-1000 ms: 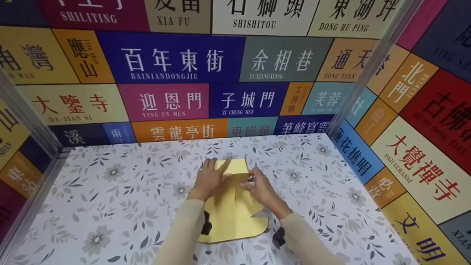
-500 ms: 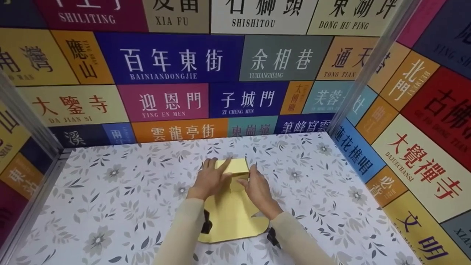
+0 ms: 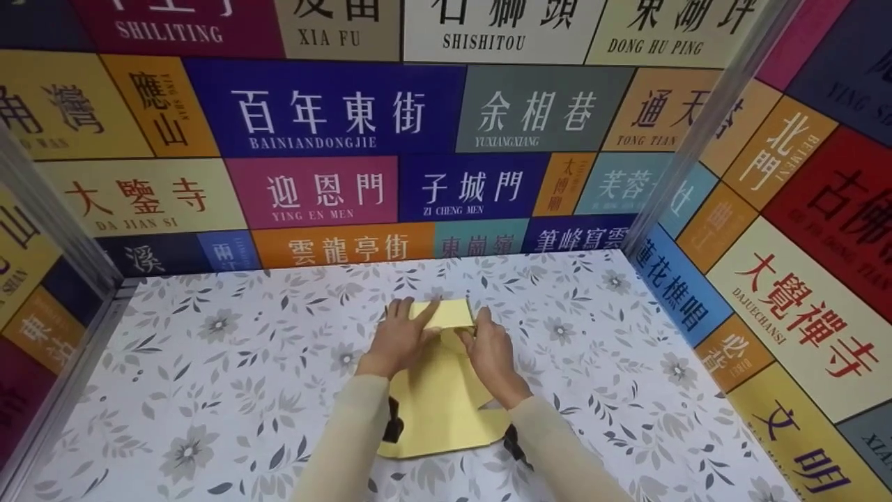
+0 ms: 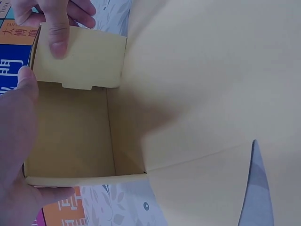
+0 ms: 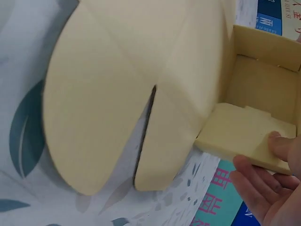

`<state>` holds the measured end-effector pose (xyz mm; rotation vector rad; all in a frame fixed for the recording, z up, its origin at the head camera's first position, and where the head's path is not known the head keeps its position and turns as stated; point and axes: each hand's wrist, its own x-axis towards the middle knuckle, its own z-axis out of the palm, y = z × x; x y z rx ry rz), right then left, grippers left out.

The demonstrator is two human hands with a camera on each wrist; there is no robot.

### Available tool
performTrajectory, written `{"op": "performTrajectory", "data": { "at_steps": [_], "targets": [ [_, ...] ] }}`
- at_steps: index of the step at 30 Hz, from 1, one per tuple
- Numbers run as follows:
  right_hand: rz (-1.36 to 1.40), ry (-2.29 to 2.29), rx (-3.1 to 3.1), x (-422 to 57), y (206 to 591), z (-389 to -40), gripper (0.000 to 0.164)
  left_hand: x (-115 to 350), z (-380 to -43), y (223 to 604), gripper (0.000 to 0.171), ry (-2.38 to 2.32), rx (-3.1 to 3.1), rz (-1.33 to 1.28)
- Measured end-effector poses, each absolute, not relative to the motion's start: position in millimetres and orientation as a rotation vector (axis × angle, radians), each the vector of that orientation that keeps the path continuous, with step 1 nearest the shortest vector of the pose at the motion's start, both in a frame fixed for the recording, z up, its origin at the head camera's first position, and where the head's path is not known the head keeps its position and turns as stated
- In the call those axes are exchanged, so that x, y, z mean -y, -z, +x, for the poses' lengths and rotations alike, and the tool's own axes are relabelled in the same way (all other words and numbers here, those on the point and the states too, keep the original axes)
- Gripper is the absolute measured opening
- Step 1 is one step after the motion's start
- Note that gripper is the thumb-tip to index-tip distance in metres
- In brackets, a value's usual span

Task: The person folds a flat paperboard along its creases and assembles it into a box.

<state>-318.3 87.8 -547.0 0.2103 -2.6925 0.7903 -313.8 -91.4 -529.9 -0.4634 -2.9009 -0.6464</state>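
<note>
A yellow cardboard box [image 3: 443, 314], partly folded, has a low walled end at the back and a broad flat panel [image 3: 446, 411] toward the person. My left hand [image 3: 398, 341] grips the walled end from the left, its thumb reaching over the top. In the left wrist view its fingers wrap the outside of the walls. My right hand [image 3: 492, 354] pinches the right side wall. In the right wrist view the thumb presses a folded-in flap [image 5: 247, 134] with a small tab, while the fingers support it from outside.
The box lies on a table [image 3: 230, 376] covered in white leaf-and-flower print. Colourful panels with Chinese lettering [image 3: 320, 108] wall in the back and sides. A pointed slot [image 5: 146, 127] cuts the panel's rounded edge. Dark straps [image 3: 393, 421] show beside the sleeves.
My right hand has moved inward, folding the right side flap of the box over into the walled end. The left hand has kept its grip in the same spot.
</note>
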Motion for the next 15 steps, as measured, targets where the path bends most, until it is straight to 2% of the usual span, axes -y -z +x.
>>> {"op": "performTrajectory", "data": {
  "at_steps": [15],
  "targets": [
    [0.084, -0.516, 2.818, -75.3, 545.1, -338.8, 0.026, 92.1, -312.6, 529.8, 0.054, 0.679, 2.952, -0.436]
  ]
}}
